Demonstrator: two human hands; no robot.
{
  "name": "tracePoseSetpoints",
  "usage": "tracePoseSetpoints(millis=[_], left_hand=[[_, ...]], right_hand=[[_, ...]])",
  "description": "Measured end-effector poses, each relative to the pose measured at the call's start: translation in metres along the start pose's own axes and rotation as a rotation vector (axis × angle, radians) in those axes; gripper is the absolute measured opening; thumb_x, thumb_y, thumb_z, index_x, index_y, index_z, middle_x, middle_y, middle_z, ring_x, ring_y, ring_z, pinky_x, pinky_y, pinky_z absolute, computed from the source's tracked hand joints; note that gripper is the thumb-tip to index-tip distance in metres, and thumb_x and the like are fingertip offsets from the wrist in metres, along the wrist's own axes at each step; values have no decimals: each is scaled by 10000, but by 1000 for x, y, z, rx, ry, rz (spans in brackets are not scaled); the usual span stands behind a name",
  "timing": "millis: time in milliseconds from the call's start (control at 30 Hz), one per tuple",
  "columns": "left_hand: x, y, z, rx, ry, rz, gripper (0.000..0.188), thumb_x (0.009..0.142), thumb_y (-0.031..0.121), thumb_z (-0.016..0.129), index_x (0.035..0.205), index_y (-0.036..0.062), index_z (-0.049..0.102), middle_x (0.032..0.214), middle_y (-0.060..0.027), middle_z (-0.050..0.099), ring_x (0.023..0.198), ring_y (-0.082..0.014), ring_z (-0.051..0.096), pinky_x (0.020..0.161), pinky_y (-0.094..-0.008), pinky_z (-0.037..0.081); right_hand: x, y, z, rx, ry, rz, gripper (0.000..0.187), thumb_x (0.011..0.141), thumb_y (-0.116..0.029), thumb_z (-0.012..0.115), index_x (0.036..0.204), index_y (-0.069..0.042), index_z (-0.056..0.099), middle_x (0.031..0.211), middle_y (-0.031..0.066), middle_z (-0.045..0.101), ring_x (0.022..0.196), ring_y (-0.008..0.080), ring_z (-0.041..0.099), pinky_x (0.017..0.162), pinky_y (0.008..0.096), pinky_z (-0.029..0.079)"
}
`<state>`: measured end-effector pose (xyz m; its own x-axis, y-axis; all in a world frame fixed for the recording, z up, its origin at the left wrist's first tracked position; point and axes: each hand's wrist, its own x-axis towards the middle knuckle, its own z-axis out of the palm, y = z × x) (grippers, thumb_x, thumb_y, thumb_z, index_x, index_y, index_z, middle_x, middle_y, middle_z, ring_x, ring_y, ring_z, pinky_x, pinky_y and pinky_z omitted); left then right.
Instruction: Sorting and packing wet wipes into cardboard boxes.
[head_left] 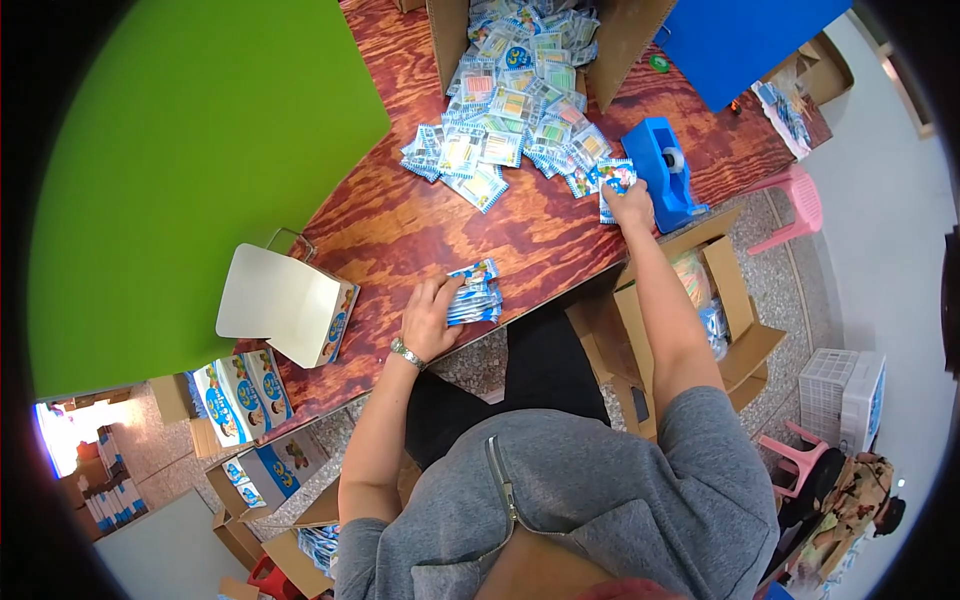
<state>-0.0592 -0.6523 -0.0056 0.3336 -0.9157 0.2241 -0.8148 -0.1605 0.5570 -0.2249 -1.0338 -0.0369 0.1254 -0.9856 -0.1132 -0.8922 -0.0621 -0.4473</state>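
My left hand, with a watch on its wrist, is closed round one side of a neat stack of small blue-and-white packets at the table's near edge. Out to the right, my right hand pinches another blue-and-white packet. Its thumb lies over the packet; part of the packet is hidden under the fingers. A loose heap of clear-fronted packets spills toward me from a cardboard box lying on its side. To the left stands a white carton with its lid up.
A blue tape dispenser stands just beyond my right hand. Green and blue panels flank the red wood-patterned table. Below the right edge is an open cardboard box. Printed cartons stand at the lower left.
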Motion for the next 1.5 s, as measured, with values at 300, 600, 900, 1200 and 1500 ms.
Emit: tracePoseSetpoints(millis=[300,600,900,1200,1500], left_hand=[[2,1,3,-17,-7,-1,771,587,55,787,1319,108,552,1232,-158,553,1091,-383,554,908,-452,509],[-3,0,-1,6,-22,-16,763,601,48,777,1326,99,545,1204,-152,547,1077,-370,554,898,-441,511],[4,2,-2,-10,-50,-20,797,569,28,792,1324,98,545,1219,-148,535,1091,-369,549,906,-434,506],[5,1,-5,5,-81,-12,803,556,34,800,1315,85,542,1237,-154,534,1104,-367,546,922,-438,497],[-8,1,-5,-31,-69,-3,757,587,48,776,1306,89,541,1207,-145,537,1089,-362,539,940,-442,471]], right_hand=[[7,0,-16,87,-93,-34,867,686,-243,840,1410,-179,369,1143,178,678,1027,342,668,912,420,510],[71,-59,-57,-151,-337,-958,831,750,-172,750,1466,-70,342,1236,248,609,1130,408,604,931,439,496],[104,-85,-42,-738,-466,-1028,775,758,-220,789,1441,-158,428,1238,222,579,1122,406,592,901,476,509],[74,-140,-59,-777,-391,-1492,599,691,-191,827,1239,-90,607,1520,35,409,1412,303,349,1147,516,320],[63,-134,-62,-707,-474,-1450,538,693,-141,806,1167,-104,555,1151,131,547,1146,390,556,1002,479,449]])
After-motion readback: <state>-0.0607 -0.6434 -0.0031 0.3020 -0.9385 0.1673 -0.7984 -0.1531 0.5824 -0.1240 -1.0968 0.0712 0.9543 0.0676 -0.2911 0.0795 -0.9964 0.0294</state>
